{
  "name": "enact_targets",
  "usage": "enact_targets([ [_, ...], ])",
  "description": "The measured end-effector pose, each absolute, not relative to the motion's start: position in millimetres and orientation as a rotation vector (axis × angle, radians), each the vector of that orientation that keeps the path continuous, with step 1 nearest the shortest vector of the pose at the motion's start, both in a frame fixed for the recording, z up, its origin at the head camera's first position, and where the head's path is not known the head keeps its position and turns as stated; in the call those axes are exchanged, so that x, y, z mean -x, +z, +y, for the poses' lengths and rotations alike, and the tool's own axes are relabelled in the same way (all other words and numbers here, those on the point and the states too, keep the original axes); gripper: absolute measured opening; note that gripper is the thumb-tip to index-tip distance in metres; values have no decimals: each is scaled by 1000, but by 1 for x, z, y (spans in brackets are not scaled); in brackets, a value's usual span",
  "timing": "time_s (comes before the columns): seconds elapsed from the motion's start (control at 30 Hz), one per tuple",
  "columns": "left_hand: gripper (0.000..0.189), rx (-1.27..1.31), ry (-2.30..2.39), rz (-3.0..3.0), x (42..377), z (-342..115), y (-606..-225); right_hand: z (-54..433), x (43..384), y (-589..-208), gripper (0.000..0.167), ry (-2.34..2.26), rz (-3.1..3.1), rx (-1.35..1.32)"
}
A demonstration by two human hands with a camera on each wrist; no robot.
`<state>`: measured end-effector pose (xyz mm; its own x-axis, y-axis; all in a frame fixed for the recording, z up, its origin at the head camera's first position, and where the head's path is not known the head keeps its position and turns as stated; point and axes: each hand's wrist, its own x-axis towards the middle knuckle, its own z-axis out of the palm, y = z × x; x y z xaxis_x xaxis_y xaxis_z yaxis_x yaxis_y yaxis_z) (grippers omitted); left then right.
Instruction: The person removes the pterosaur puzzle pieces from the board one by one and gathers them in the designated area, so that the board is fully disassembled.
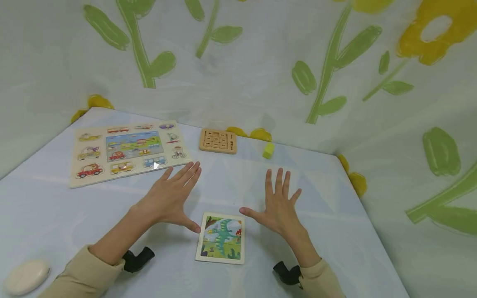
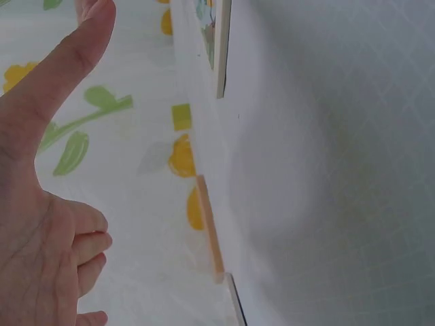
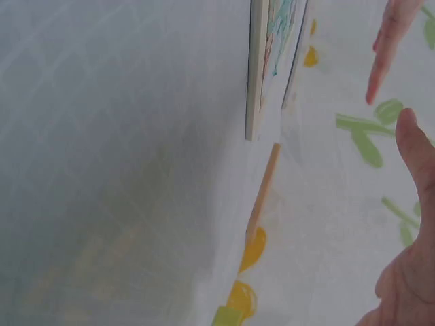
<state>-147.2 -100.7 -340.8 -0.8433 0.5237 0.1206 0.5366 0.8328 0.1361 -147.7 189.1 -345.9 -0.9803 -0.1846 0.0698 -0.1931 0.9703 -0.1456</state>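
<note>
In the head view a small dinosaur picture puzzle [image 1: 222, 239] in a pale frame lies flat near the front middle of the table. My left hand [image 1: 169, 198] hovers to its upper left with fingers straight and thumb spread, the thumb tip close to the puzzle's left edge; whether it touches I cannot tell. On the other side my right hand [image 1: 277, 207] is held with its fingers spread apart, the thumb pointing toward the puzzle. Neither hand holds anything. In the wrist views the left hand [image 2: 41, 204] and right hand [image 3: 414, 251] appear raised above the tabletop.
A large vehicle puzzle board [image 1: 130, 151] lies at the back left. Along the back edge are a wooden number-tile puzzle [image 1: 218, 141] and a yellow-green block [image 1: 268, 150]. A cream oval object [image 1: 27, 276] sits at front left. Flower-patterned cloth [image 1: 261, 74] hangs behind the table.
</note>
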Motion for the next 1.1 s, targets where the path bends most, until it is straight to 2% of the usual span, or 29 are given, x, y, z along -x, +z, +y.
enact_targets([
  [0.37,137,926,-286,-2978,143,-90,-345,189,146,-350,122,369,-3031,-347],
  [0.77,129,996,-237,-3098,134,-81,-357,178,148,-360,103,260,-2924,-698],
  [0.87,127,1007,-200,-3121,131,-76,-357,170,150,-359,94,261,-2864,-816],
  [1.1,119,1018,-110,-3157,125,-67,-355,148,155,-356,58,212,-2861,-1023],
])
